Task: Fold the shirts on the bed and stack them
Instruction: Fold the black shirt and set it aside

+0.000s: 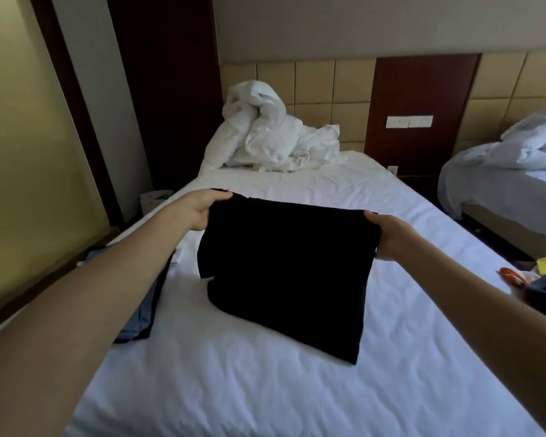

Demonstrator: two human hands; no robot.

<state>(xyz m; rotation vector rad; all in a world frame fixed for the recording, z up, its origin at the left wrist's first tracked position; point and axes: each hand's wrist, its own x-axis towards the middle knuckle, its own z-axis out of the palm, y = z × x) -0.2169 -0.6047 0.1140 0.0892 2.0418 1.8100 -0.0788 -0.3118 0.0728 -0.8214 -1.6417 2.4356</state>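
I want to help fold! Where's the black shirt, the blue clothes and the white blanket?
black shirt (284,269), head view, its middle.
blue clothes (139,320), head view, lower part.
white blanket (265,137), head view, heap's middle.

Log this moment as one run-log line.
stage: folding | left hand: grips black shirt top-left corner | right hand: grips top-right corner | lower part: rests on bed | blue garments: bed's left edge

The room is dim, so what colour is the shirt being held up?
The shirt is plain black, no visible pattern; the head view shows it.
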